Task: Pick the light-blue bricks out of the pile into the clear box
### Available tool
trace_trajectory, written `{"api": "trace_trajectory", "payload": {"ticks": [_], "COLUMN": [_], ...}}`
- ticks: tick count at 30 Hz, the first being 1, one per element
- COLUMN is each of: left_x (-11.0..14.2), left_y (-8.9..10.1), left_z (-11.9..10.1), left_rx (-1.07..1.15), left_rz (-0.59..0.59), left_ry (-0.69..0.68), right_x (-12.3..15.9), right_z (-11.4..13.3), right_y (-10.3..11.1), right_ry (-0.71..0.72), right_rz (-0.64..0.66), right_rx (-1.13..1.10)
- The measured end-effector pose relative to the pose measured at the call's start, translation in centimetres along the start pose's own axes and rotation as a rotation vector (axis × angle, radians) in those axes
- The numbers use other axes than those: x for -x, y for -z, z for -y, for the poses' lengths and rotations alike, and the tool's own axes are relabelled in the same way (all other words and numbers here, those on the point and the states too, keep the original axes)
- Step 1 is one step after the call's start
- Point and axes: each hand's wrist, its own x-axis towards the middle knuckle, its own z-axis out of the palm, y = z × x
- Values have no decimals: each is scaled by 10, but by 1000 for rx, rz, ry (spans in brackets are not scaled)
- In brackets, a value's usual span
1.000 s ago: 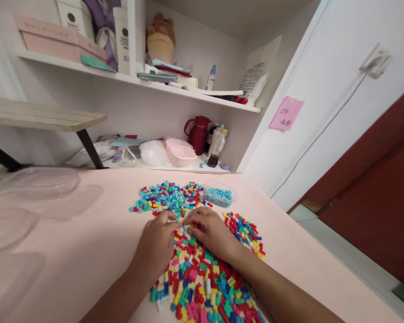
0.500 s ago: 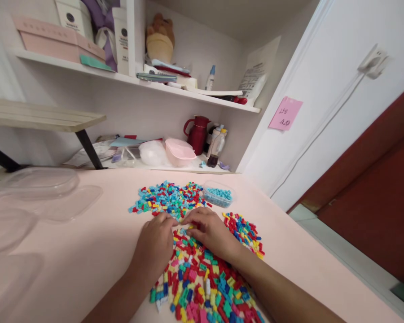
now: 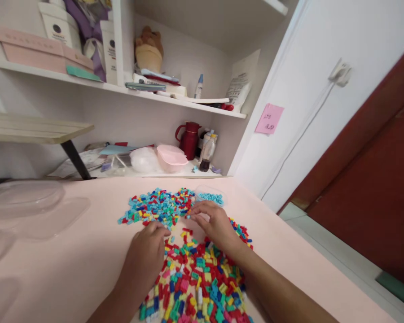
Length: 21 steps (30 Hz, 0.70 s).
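Small toy bricks of many colours lie in a large near pile (image 3: 195, 280), a mostly blue far pile (image 3: 155, 202) and a smaller pile (image 3: 243, 231) on the right. My right hand (image 3: 217, 226) hovers between the far pile and a clear plastic box (image 3: 225, 194) of light blue bricks (image 3: 210, 197). A light blue brick (image 3: 188, 217) shows at its pinched fingertips. Resting by the left edge of the near pile, my left hand (image 3: 146, 251) has its fingers curled together; whatever they hold, if anything, is hidden.
Clear plastic lids and boxes (image 3: 54, 215) lie on the pink tabletop (image 3: 87, 255) at left. Behind stand a pink container (image 3: 171, 157), a red jug (image 3: 189, 140) and a bottle (image 3: 208, 154). A wooden stand (image 3: 37, 128) rises at back left.
My hands have parted: the right has lifted away towards the plastic box with a light blue brick, while the left stays by the pile. The whole view has shifted slightly.
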Motion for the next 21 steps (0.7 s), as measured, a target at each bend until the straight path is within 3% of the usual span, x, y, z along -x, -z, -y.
{"api": "trace_trajectory", "payload": {"ticks": [2, 5, 8, 12, 15, 21], "left_x": [-2, -5, -7, -8, -6, -2], "left_y": [-2, -5, -6, -7, -6, 2], "left_z": [3, 8, 12, 14, 12, 1], "left_rx": [0, -1, 27, 42, 45, 24], "left_rz": [-3, -26, -36, -29, -14, 21], "left_ry": [-5, -24, -54, -51, -49, -29], "right_x": [-6, -12, -12, -12, -10, 5], "right_z": [-12, -31, -40, -36, -23, 16], "right_y": [19, 42, 51, 46, 35, 1], "right_ry": [-75, -296, -469, -491, -423, -150], "right_rz": [-156, -375, -444, -481, -406, 13], "right_rx": [35, -28, -270, -476, -500, -283]}}
